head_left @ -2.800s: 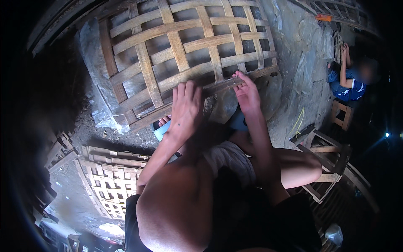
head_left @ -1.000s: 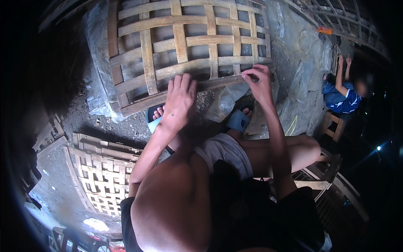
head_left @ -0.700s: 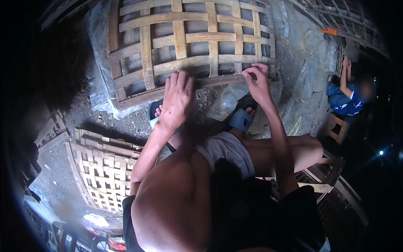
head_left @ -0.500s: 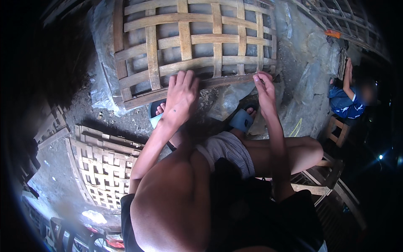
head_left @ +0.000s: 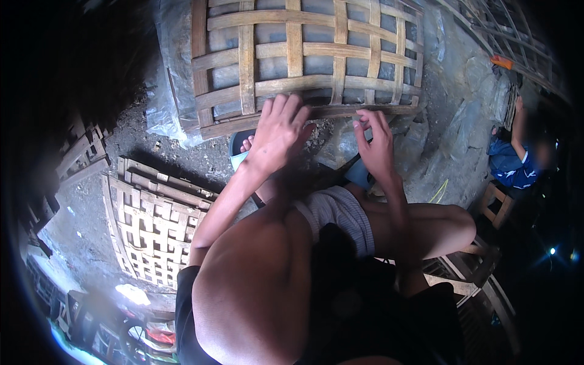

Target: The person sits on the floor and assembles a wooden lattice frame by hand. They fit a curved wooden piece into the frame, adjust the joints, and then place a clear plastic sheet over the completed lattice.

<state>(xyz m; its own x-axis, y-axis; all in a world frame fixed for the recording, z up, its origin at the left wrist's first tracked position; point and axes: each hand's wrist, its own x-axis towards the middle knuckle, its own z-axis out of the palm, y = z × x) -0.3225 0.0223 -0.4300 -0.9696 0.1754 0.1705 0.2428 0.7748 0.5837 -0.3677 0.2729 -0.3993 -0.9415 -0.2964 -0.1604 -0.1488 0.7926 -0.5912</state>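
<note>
A large panel of woven bamboo strips in a wooden frame [head_left: 313, 51] lies in front of me. My left hand [head_left: 281, 131] bends its fingers over the near rail of this panel, left of the middle. Its thumb is below the rail, partly blurred. Farther right, my right hand [head_left: 376, 145] is at the same rail, its thumb and fingers curved and apart. Nothing can be made out between them. Whether its fingertips touch the rail, I cannot tell.
Several smaller woven panels [head_left: 155, 228] lie stacked at the left. Plastic sheeting [head_left: 173, 91] covers ground beside the large panel. At the far right a person in blue [head_left: 514, 164] sits near a wooden stool [head_left: 496, 204]. A slatted wooden piece [head_left: 453, 286] lies by my right knee.
The large panel and both hands appear farther right in the picture, as does the surrounding scene. My right hand's fingers have spread from a pinch at the rail and shifted left along it.
</note>
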